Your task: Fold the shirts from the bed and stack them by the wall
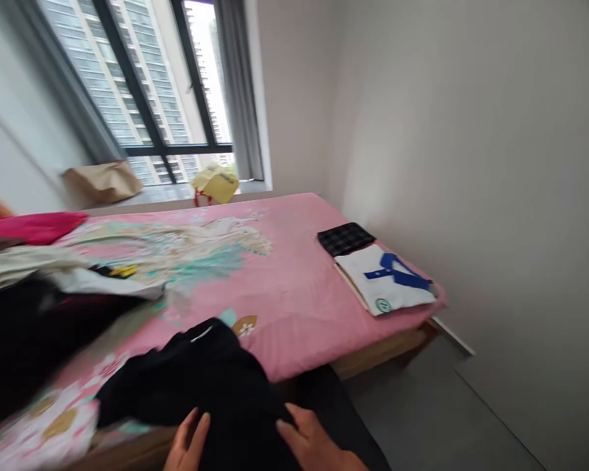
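Observation:
A black shirt [211,373] lies partly on the near edge of the bed and hangs down toward me. Its collar end, with a small white label, points away from me. My left hand [189,445] is at the shirt's lower left side, thumb and finger closed on the cloth. At the lower right side, my right hand [317,441] has its fingers and thumb on the same shirt. The lower parts of both hands are cut off by the frame.
A pink flowered sheet [285,281] covers the bed. A folded white shirt with blue collar [402,294] and a folded dark checked cloth [346,239] lie at right. A blurred black garment [39,327] and pink cloth [34,227] are at left. A yellow bag [218,183] stands near the window.

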`<state>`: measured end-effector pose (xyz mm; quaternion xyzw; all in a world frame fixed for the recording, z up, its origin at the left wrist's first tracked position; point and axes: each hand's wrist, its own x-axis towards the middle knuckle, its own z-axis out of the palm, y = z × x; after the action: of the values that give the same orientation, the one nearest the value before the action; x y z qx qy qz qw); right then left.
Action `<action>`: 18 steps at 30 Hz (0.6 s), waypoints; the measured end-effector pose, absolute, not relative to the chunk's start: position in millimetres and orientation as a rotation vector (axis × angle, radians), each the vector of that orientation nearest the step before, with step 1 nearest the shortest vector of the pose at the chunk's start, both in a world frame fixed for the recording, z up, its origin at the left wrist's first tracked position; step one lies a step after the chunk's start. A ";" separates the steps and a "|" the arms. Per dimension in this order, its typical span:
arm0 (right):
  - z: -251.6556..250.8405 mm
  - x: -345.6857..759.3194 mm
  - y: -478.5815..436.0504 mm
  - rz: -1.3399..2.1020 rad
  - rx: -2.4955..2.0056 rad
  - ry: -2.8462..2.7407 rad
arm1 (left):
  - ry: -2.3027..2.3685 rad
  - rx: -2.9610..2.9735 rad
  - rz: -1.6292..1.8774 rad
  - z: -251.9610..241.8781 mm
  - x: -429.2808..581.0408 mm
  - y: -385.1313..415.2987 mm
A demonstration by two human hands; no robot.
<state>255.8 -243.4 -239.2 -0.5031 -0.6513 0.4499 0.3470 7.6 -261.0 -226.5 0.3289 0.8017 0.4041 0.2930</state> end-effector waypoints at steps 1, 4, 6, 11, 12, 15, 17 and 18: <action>-234.8 263.5 -246.4 1.285 -1.268 -1.627 | 2.107 0.768 1.122 -233.4 4.2 -263.3; -227.2 281.4 -245.7 1.502 -1.122 -1.467 | 2.052 0.598 1.237 -242.7 -6.2 -272.8; -228.7 288.9 -245.2 1.542 -1.122 -1.353 | 2.049 0.607 1.310 -237.3 -10.9 -279.4; -236.1 292.7 -249.3 1.532 -1.203 -1.114 | 2.054 0.914 1.376 -197.5 6.1 -293.4; -233.9 290.8 -249.9 1.521 -1.199 -1.096 | 2.018 1.037 1.311 -190.2 16.8 -295.9; -217.3 281.8 -251.4 1.498 -1.147 -1.143 | 1.870 1.454 1.083 -182.6 57.8 -301.8; -201.4 276.1 -253.6 1.472 -1.101 -1.232 | 1.888 1.645 1.023 -190.1 81.5 -301.9; -193.6 274.8 -255.0 1.449 -1.085 -1.274 | 1.960 1.695 1.012 -195.8 89.0 -300.4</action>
<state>274.8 -255.0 -193.6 -0.4382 -0.5146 0.5855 0.4476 89.0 -300.4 -195.8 0.5996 0.6931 0.3580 0.1789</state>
